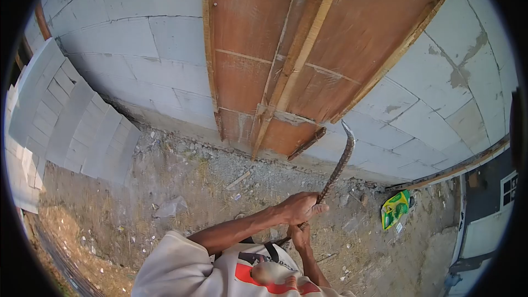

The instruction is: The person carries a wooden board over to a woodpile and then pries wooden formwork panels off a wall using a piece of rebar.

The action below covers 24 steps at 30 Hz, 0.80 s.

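A ribbed steel crowbar with a bent, shiny tip slants up from my body toward the wall. My left hand is closed around it partway along, the thumb lying along the bar. Lower down, near my waist, my right hand grips the same crowbar. Its bent tip appears close to the lower right end of a wooden edge strip; whether they touch I cannot tell. Reddish-brown wooden panels with a long timber batten stand in the wall. The crowbar's lower end is partly hidden by my hand and shirt.
Grey block walls flank the panels. A stack of pale blocks stands at left. Rubble and plastic scraps lie on the dirt ground. A green-yellow bag lies at right, near a dark panel with a small window.
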Available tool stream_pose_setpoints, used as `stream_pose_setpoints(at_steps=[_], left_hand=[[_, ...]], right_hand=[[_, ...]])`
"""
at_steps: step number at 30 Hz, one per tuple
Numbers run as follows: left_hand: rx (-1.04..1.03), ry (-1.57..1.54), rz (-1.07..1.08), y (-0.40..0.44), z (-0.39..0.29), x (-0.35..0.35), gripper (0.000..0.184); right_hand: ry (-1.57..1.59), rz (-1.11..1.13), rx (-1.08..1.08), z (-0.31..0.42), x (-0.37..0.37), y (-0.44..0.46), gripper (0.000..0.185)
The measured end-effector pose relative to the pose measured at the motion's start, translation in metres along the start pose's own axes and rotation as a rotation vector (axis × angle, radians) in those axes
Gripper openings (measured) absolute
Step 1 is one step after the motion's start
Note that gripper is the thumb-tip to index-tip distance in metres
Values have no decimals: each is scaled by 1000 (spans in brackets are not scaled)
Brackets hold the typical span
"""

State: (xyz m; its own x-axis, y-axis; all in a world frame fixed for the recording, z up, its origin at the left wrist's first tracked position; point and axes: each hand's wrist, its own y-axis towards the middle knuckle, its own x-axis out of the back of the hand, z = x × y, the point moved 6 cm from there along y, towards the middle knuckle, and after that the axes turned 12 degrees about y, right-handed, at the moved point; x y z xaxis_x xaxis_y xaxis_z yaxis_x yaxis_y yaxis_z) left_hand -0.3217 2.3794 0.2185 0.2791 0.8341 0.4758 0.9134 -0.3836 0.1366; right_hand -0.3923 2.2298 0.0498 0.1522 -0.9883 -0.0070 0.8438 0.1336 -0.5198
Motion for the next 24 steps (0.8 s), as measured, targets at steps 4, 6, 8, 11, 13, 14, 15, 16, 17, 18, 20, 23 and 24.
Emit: stream_pose_setpoints(at_steps=[4,6,8,11,13,14,15,16,17,18,20,23,24], left_hand=[[49,-76,-60,8,2,41,53],[48,-49,-71,16,12,45,53],[29,-86,-153,24,15,58,53],[41,-140,-144,34,20,70,54],[13,-226,-156,41,23,77,54],[32,-306,-167,44,26,81,55],[52,-384,-178,47,31,84,56],[57,-379,-162,48,36,85,56],[94,-353,-171,49,43,86,56],[130,-329,-180,50,50,85,57],[185,-362,-207,45,53,76,56],[277,-372,-249,37,69,60,53],[312,-351,-259,36,76,56,51]], right_hand=[[-17,2,57,22,-19,20,32],[-20,-17,56,35,-24,28,32],[-32,44,130,55,-30,38,36],[-32,79,107,68,-25,52,43],[-48,142,52,86,-22,52,45],[-38,136,47,92,-18,47,45],[-56,146,121,103,-16,42,44],[-71,154,195,113,-13,36,43],[-22,170,159,114,-7,27,42],[-9,161,153,113,-6,17,42],[25,106,170,111,2,1,43],[-53,37,160,103,-4,-15,46],[-101,10,183,103,-6,-17,48]])
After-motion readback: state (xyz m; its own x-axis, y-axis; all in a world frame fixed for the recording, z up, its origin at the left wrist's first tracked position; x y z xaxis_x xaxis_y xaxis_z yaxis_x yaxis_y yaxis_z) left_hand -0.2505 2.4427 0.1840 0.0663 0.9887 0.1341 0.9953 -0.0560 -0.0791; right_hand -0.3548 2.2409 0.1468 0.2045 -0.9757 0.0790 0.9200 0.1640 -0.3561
